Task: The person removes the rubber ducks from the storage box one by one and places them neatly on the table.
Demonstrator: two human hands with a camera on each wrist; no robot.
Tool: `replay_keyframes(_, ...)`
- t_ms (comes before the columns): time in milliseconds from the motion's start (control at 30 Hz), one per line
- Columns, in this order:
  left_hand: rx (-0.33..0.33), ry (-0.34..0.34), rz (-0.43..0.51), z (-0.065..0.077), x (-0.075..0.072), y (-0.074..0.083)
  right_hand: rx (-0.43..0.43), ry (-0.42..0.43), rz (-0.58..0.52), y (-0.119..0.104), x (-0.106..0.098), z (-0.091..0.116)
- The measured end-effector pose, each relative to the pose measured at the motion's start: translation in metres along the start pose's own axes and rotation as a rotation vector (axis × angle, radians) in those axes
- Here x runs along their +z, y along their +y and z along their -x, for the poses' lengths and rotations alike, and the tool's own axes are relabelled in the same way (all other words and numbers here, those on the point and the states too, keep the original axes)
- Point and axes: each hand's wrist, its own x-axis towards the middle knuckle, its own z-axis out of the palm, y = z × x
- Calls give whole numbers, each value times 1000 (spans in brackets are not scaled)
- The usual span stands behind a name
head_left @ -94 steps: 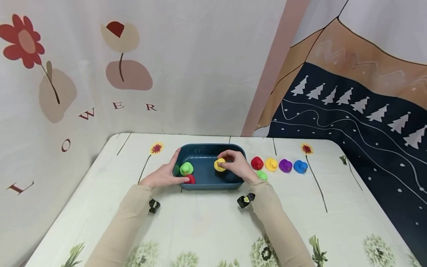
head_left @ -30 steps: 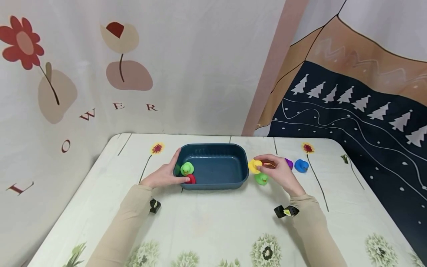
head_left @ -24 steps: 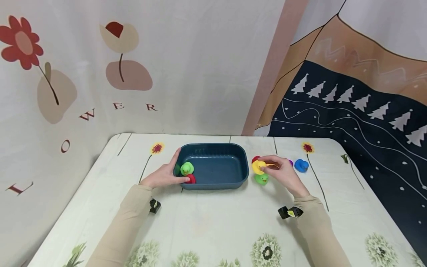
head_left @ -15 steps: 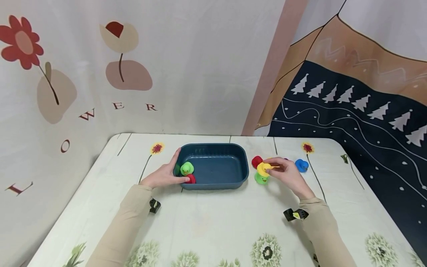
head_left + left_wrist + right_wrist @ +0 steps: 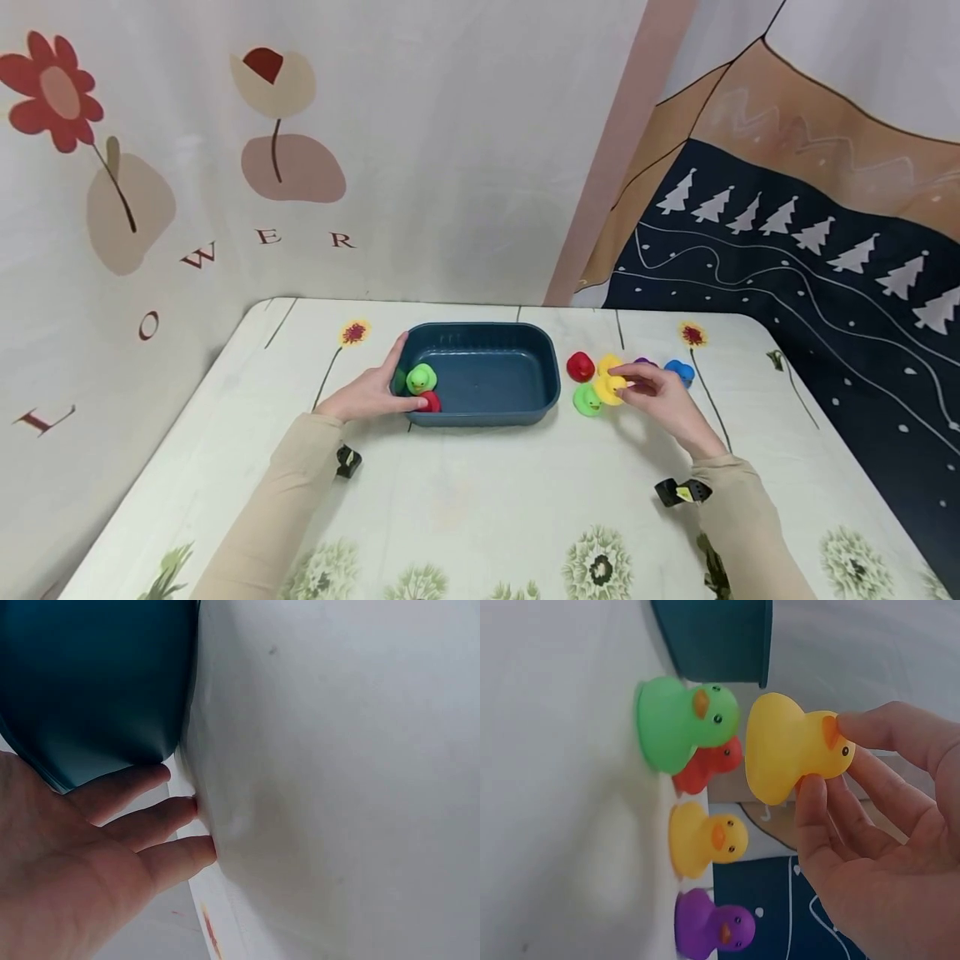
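Note:
My right hand pinches a yellow rubber duck by its head, thumb at the beak and fingers behind. The duck hangs over the table beside a green duck, with a second yellow duck standing behind it. Across the left end of a dark blue plastic basin lies my left hand, thumb along the front rim and straight fingers along the outer wall. Inside that end sit a green duck and a red duck, the latter partly hidden by the thumb.
Right of the basin a red duck, a purple duck and a blue duck stand in a row with the second yellow one. My right fingers partly cover the purple duck in the head view. A printed cloth covers the table.
My right hand has carried the yellow duck out of the basin and rightward past the red duck, to the right of the green one. The left hand stays on the basin.

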Motion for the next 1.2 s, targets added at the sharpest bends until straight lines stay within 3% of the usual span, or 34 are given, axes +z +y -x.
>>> replay_keyframes(500,-6,-3,-3,0,2,0,1,5,4,15,-9,12)
replay_keyframes(1200,-5,-4,1,0,0,0,118,20,43,28,-1,11)
